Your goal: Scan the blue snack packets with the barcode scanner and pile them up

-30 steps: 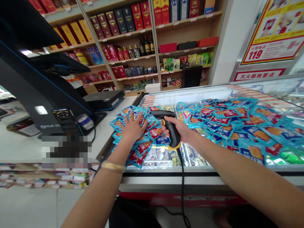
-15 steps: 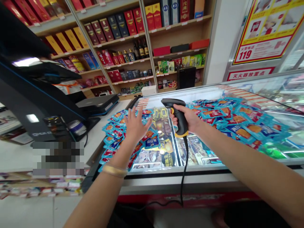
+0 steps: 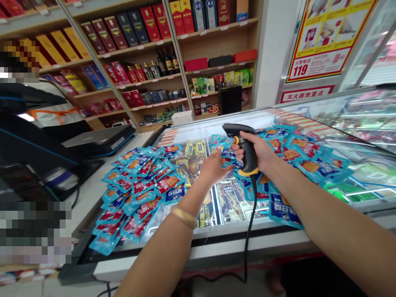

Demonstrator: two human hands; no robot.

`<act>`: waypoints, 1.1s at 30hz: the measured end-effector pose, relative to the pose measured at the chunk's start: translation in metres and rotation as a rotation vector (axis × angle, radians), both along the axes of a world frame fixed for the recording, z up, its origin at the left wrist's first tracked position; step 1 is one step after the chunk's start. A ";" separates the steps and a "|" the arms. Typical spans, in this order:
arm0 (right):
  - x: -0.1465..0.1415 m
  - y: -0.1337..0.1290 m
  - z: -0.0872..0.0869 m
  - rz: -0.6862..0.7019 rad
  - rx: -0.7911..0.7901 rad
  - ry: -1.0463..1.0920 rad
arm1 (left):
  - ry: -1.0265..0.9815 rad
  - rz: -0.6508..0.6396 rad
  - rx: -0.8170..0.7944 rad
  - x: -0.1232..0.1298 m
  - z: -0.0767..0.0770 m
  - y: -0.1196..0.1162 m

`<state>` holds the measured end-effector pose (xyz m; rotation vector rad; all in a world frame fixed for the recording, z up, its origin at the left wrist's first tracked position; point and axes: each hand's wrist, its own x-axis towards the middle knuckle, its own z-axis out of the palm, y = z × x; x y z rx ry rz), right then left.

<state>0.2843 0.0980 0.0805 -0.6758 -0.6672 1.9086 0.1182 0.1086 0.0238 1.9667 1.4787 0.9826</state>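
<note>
My right hand is wrapped around the grip of a black and yellow barcode scanner, its head tilted to the left. A black cord runs down from its base. My left hand reaches to the blue snack packets beside the scanner, thumb and fingers apart; whether the fingertips touch a packet is hard to see. A big pile of blue and red snack packets covers the left part of the glass freezer top. More packets lie to the right, partly behind my right forearm.
Frozen goods show through the glass. At the left stand a flat black device and a dark machine on a white counter. Shelves of boxes and bottles line the back wall. A person in an apron is at far left.
My left hand has moved right, from above the left pile to the packets beside the scanner. The scanner is still in my right hand. The view has shifted rightward.
</note>
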 end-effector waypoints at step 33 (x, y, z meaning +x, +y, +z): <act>-0.006 -0.007 -0.005 0.164 0.056 -0.118 | -1.158 0.198 -0.433 -0.022 0.038 -0.010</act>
